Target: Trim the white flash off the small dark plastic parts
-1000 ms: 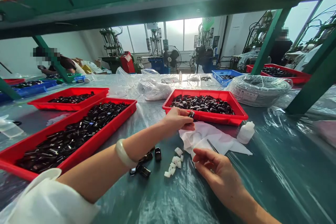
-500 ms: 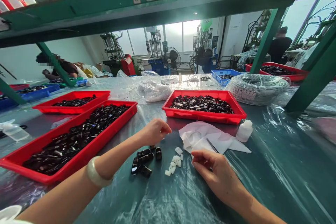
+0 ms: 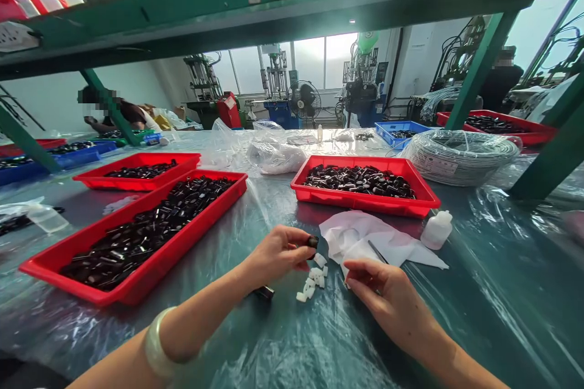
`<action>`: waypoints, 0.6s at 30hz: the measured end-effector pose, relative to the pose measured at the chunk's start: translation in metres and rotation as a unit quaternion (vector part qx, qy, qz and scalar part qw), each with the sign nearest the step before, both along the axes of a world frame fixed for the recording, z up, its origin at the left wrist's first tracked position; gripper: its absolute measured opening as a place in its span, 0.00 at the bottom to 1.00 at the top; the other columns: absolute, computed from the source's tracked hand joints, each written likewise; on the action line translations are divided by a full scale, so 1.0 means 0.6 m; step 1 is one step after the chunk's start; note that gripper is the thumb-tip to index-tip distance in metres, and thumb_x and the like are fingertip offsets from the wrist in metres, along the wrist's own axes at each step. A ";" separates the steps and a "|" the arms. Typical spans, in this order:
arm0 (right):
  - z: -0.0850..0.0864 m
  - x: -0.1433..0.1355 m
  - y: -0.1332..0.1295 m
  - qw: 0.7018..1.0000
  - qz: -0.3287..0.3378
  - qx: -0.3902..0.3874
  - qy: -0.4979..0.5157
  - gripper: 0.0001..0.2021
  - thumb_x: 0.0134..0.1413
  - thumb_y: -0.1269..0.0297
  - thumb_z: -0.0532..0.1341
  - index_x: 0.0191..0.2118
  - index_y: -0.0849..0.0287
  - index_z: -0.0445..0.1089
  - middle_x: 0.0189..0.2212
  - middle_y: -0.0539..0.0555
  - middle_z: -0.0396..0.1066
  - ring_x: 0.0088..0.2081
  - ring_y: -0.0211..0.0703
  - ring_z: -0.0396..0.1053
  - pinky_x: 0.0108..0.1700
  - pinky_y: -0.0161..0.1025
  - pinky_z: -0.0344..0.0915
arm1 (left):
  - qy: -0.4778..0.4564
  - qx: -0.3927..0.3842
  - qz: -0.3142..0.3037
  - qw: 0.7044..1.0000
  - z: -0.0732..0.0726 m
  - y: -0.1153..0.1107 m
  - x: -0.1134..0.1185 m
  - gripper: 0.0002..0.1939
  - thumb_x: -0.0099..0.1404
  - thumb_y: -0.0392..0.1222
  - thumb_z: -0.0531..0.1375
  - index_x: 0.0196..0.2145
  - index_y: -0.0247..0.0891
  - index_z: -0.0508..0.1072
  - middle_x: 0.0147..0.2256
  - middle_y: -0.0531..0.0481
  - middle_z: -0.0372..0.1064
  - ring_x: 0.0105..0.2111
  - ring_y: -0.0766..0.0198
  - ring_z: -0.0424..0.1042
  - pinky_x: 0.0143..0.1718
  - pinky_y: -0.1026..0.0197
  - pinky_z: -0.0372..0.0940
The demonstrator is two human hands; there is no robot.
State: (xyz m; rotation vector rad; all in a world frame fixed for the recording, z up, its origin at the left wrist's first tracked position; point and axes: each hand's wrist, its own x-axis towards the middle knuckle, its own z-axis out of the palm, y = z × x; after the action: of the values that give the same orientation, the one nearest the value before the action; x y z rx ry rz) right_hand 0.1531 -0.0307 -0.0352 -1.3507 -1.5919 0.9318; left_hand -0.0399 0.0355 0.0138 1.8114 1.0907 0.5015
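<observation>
My left hand is closed, pinching a small glossy black plastic piece between thumb and fingertips. Beneath and behind that forearm lies another black piece; the rest of its pile is covered by the arm. Just right of the left hand is a loose group of small white plastic parts. My right hand is closed around a thin dark stick-like tool, whose upper end pokes out above the fingers. Something tiny may sit at the right fingertips, too small to make out.
Red trays of black pieces stand at left, far left and ahead. A white cloth and white bottle lie beyond my right hand. Farther right is a wrapped cable coil. A green shelf crosses overhead.
My left hand has come down and toward the right hand, now with a black piece in its fingers. The right hand keeps its pose with the thin tool. The view has shifted slightly.
</observation>
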 end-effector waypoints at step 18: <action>0.005 0.007 0.000 0.998 0.025 0.027 -0.051 0.12 0.53 0.68 0.53 0.37 0.56 0.73 0.29 0.51 0.73 0.32 0.43 0.70 0.35 0.38 0.67 | -0.241 -0.296 -0.001 0.924 -0.031 -0.022 0.052 0.22 0.59 0.55 0.56 0.30 0.28 0.74 0.29 0.40 0.73 0.25 0.63 0.75 0.23 0.69 0.66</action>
State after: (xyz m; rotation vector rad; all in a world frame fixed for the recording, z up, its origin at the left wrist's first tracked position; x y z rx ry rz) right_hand 0.1576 -0.0306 -0.0322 -1.3449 -1.7216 0.8551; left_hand -0.0087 0.0223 -0.0049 1.0805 0.7799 0.5126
